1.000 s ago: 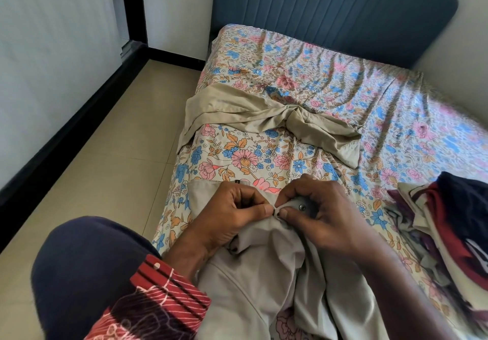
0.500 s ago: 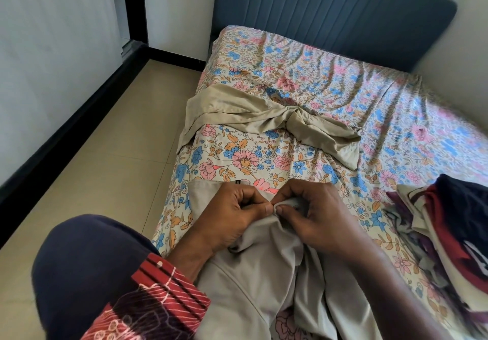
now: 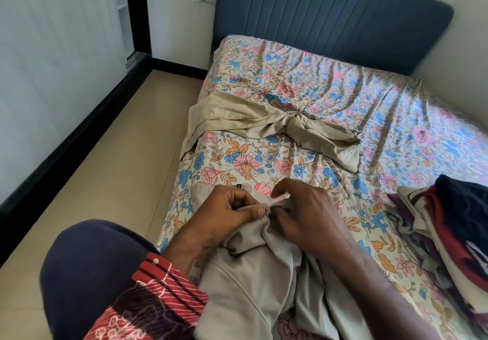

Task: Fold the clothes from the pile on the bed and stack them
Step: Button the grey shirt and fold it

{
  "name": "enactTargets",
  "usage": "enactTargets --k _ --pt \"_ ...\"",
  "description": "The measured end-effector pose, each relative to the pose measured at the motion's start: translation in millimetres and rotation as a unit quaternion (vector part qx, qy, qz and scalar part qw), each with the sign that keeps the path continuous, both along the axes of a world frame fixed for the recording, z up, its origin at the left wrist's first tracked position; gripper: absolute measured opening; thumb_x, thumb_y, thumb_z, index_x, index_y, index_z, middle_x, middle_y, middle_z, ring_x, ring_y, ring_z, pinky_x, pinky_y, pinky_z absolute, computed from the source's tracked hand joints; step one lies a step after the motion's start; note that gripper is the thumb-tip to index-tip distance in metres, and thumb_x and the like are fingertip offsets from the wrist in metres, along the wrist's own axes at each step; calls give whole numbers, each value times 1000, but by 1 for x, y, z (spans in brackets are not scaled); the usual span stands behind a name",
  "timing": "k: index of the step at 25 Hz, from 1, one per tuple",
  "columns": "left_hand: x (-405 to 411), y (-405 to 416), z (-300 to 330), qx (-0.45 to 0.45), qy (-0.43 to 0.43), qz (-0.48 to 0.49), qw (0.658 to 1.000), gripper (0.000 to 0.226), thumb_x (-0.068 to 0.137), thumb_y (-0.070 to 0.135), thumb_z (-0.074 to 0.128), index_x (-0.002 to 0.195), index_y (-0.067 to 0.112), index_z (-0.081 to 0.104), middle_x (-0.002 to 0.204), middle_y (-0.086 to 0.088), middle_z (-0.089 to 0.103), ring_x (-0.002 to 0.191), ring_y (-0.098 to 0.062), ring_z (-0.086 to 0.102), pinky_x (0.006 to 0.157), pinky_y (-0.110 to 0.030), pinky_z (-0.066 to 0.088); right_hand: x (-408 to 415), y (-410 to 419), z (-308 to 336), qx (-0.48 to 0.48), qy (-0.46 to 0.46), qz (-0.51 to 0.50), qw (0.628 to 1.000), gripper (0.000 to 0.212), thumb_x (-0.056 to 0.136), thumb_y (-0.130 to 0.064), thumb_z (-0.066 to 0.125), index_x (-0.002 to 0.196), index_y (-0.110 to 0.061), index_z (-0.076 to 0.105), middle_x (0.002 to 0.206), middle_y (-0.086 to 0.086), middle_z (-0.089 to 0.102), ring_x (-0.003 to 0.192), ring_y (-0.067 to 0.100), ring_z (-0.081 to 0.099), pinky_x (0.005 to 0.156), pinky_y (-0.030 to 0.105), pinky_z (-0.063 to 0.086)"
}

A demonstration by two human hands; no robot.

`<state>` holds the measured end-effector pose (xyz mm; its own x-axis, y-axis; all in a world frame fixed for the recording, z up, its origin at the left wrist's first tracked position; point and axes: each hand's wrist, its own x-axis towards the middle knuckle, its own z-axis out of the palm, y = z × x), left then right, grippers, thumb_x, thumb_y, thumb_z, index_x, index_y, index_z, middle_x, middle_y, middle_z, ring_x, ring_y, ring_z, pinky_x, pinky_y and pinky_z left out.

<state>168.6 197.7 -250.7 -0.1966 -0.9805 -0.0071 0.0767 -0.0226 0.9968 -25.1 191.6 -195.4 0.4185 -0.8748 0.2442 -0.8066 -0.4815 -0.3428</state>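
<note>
Head view. The left hand (image 3: 227, 205) and the right hand (image 3: 309, 207) meet over the near part of the bed (image 3: 396, 107), knuckles up, both forearms reaching in from the lower edge of the frame. The left hand's fingers are curled, thumb pressed against the forefinger, pinching a fold of the beige garment (image 3: 253, 273). The right hand's fingers are bent inward and pinch the same bunched fold from the other side; the two thumbs nearly touch. The garment's upper edge sits between the hands, and the rest of it lies crumpled toward the person, beside a red patterned sleeve (image 3: 158, 294) and a dark blue knee (image 3: 92, 273).

Taking the hands as landmark: beyond them, well apart, a second beige garment (image 3: 264, 123) lies twisted across the floral sheet (image 3: 250, 160), one end drooping over the bed's left edge. Between it and the hands the sheet is bare. To the right of the hands, near the frame's right edge, lies the pile of clothes (image 3: 449, 234), in dark blue, red and cream. Further beyond, the sheet runs wrinkled up to the blue headboard (image 3: 330, 15). To the left of the hands the bed's edge drops to a tiled floor (image 3: 105, 168).
</note>
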Motion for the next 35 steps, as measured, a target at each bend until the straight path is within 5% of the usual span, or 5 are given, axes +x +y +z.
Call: enactTargets --k 5,14,20,29,35 --pt "22 -3 -4 5 4 -40 999 30 74 17 89 84 -5 72 82 -23 68 77 -21 60 70 -27 51 -46 -17 33 86 43 57 994 39 73 -35 80 108 -40 63 93 -20 67 87 -1 62 73 14 43" --pt "12 -2 2 26 155 -8 988 15 70 17 83 77 6 74 75 -9 67 71 -16 62 65 -22 52 -49 -8 24 -66 95 63 991 39 75 -26 67 103 -34 42 86 -18 43 64 14 42 57 31 39" --pt "10 -2 6 39 186 24 982 5 76 12 72 72 10 75 76 -12 65 75 -20 60 69 -24 51 -64 -9 25 -71 49 152 985 39 87 -18 54 123 -20 69 132 -7 67 112 17 69 89 35 55" --pt "8 2 10 24 212 16 977 6 75 9 75 70 11 77 75 -10 69 76 -19 63 71 -26 54 -62 -31 61 107 -112 142 978 26 101 -4 62 111 -21 78 102 -21 76 97 -1 71 81 17 53" --pt "8 1 8 22 238 30 970 16 68 26 82 72 12 77 94 -22 63 97 -34 55 89 -43 46 -42 -43 73 114 -90 187 972 11 90 -14 79 100 -18 79 99 -10 77 95 10 73 82 35 58"
